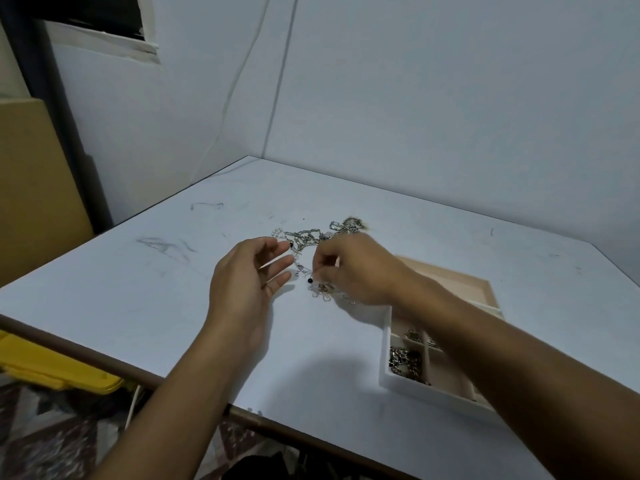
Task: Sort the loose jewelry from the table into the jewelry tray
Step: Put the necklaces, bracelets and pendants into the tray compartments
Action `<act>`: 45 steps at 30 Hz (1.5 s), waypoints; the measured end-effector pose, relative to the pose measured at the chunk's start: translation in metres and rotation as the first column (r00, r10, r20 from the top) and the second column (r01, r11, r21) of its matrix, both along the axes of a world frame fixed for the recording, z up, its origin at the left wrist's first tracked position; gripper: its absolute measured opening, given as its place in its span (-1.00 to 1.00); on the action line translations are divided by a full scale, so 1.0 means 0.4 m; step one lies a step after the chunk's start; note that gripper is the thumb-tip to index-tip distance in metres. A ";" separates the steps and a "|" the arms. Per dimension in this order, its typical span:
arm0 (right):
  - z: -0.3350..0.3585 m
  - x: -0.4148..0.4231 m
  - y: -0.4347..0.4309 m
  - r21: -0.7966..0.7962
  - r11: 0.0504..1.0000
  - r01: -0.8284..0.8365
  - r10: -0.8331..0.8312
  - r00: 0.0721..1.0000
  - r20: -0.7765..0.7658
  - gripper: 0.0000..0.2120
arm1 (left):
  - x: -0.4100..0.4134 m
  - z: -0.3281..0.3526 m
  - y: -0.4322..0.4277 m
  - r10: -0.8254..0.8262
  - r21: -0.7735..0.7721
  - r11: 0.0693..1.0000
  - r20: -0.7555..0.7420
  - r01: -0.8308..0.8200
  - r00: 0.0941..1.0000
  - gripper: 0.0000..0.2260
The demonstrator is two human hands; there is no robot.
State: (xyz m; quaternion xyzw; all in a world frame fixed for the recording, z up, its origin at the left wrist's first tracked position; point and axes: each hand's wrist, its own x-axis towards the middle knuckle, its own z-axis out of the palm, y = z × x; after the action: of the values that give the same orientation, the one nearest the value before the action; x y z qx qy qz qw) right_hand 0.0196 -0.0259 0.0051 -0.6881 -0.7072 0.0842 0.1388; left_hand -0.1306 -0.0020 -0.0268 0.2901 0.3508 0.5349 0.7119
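Chains (pixel 306 235) lie tangled on the bench (pixel 138 289) beside the jewelry tray (pixel 408 384); right hand (pixel 356 268) pinches a beaded strand (pixel 304 271), left hand (pixel 246 275) hovers alongside, fingers relaxed, holding nothing.

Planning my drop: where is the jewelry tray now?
Head view: the white compartmented jewelry tray sits on the pale table, front right, just right of the tangled silver chains.
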 end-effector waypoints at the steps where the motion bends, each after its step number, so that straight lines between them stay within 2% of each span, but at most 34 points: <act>1: 0.018 0.009 -0.003 0.002 1.000 0.012 -0.011 1.000 -0.021 -0.94 | 0.008 0.001 0.004 -0.014 -0.008 1.000 0.004 0.014 1.000 -0.86; 7: 0.088 0.045 -0.023 0.022 0.997 0.078 -0.073 0.983 -0.166 -0.94 | 0.053 0.021 0.035 -0.102 -0.027 0.994 0.057 0.104 0.993 -0.89; 13: 0.130 0.045 -0.031 0.053 0.993 0.103 -0.090 0.975 -0.205 -0.94 | 0.087 0.027 0.049 -0.218 0.008 0.976 0.038 0.218 0.975 -0.84; 26: 0.160 0.055 -0.033 0.108 0.987 0.115 -0.095 0.980 -0.175 -0.95 | 0.110 0.022 0.035 -0.489 -0.029 0.870 0.072 0.492 0.869 -0.72; 33: 0.156 0.071 -0.042 0.109 0.985 0.130 -0.113 0.981 -0.156 -0.94 | 0.115 0.033 0.025 -0.554 -0.029 0.831 0.063 0.556 0.830 -0.63; 45: 0.148 0.113 -0.110 0.120 0.982 0.145 -0.126 0.980 -0.155 -0.94 | 0.142 0.043 -0.026 -0.609 -0.045 0.793 0.005 0.608 0.794 -0.60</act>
State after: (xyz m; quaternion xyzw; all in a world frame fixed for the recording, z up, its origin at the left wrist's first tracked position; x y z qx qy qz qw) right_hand 0.0646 -0.0698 0.0645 -0.7162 -0.6503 0.0783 0.2409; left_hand -0.0738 -0.0124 -0.0096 0.3743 0.2541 0.2685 0.8504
